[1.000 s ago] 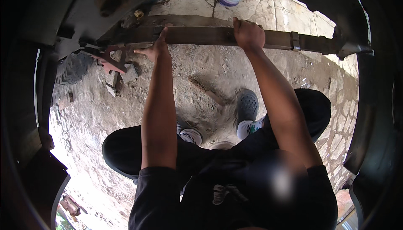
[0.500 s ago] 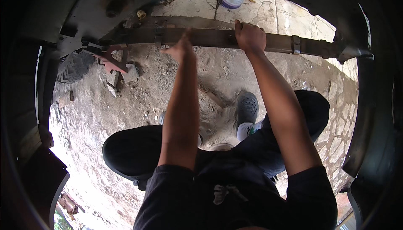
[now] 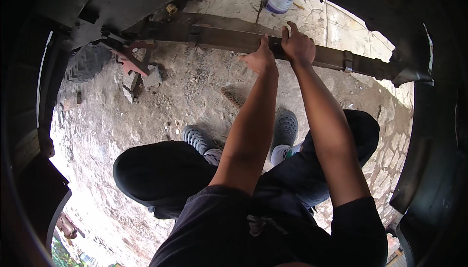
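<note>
A long brown leaf spring (image 3: 219,39) crosses in front of me, with a metal clip band (image 3: 348,61) toward its right end. My left hand (image 3: 262,59) is at its near edge around the middle, thumb and forefinger spread apart with nothing seen between them. Just to the right, my right hand (image 3: 298,47) lies over the spring, some fingers curled on it and the forefinger raised past its far edge. The undersides of both hands are hidden. Only a narrow gap separates the two hands.
Dark vehicle bodywork (image 3: 429,135) arches around me on both sides and above. A reddish stand (image 3: 134,59) rests by broken blocks (image 3: 152,77) at left, beside a tyre (image 3: 85,64). Beyond the spring stands a white and blue bucket (image 3: 278,2). A brown stick-like piece (image 3: 231,97) lies on the ground.
My left hand has moved right along the leaf spring, close to my right hand. My right hand stays over the spring, its forefinger now lifted. The view has shifted slightly.
</note>
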### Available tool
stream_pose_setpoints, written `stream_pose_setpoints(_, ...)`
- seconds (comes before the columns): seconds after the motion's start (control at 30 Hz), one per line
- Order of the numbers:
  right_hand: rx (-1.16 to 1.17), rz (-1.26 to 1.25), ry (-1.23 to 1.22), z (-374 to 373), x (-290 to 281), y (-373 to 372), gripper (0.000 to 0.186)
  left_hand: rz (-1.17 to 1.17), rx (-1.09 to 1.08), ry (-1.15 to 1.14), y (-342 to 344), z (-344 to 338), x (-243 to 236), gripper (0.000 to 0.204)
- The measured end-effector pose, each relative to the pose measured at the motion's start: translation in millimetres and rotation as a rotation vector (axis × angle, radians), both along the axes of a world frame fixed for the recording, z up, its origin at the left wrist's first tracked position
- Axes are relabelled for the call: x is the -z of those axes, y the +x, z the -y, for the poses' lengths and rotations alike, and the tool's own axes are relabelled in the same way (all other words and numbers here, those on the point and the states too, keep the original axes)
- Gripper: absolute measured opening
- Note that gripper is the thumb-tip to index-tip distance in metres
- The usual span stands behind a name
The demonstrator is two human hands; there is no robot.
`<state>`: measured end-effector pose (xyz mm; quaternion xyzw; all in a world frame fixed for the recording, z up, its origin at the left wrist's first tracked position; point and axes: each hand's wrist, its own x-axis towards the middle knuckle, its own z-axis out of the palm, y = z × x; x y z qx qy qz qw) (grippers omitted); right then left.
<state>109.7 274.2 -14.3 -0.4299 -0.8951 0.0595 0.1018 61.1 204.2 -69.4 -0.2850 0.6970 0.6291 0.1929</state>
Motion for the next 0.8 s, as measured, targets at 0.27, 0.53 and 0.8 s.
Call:
stream_pose_setpoints(0.27, -0.041, -0.058, -0.02, -0.8, 2.3, 4.8, 0.045, -0.21, -0.171, -0.001, -75.5, 64.7, 7.6, 0.132)
stream_pose_setpoints(0.53, -0.042, -0.008, -0.034, -3.8, 2.9, 2.1, 0.047, 0.035, -0.042, 0.119, -43.7, 20.7, 21.7, 0.128)
stream_pose_setpoints(0.8, -0.057, -0.01, -0.023, -0.2, 2.0, -5.1, 0.05, -0.213, -0.014, 0.089, -60.7, 39.7, 55.8, 0.125)
